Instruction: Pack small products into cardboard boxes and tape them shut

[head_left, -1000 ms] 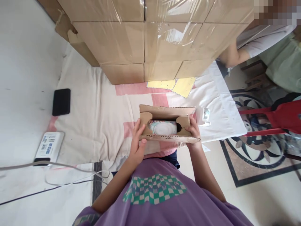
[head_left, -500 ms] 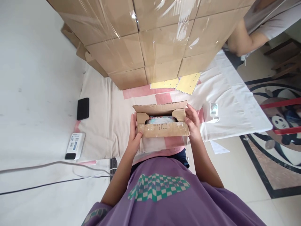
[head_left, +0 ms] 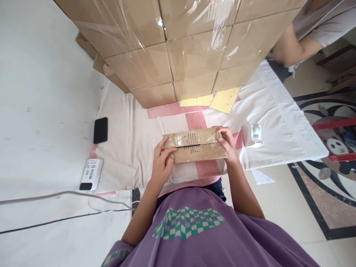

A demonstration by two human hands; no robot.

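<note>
In front of me, over the table, is a small cardboard box [head_left: 200, 151] with clear tape and dark print on its flaps. Its two long top flaps are folded down, with a narrow dark slit between them. My left hand [head_left: 163, 159] grips the box's left end, fingers on the flaps and thumb at the near edge. At the right end, my right hand [head_left: 227, 142] holds the box with its fingers over the far flap and the near corner. What lies inside the box is hidden.
A tall stack of taped cartons [head_left: 194, 55] stands at the back, with yellow sheets [head_left: 226, 101] at its foot. On the left lie a black phone [head_left: 100, 130] and a white device [head_left: 91, 174]. A white label dispenser [head_left: 253, 134] sits right; a person's arm [head_left: 296, 48] is beyond.
The box's long flaps have been folded down, covering the patterned thing that showed inside. My fingers have shifted onto the top of the flaps.
</note>
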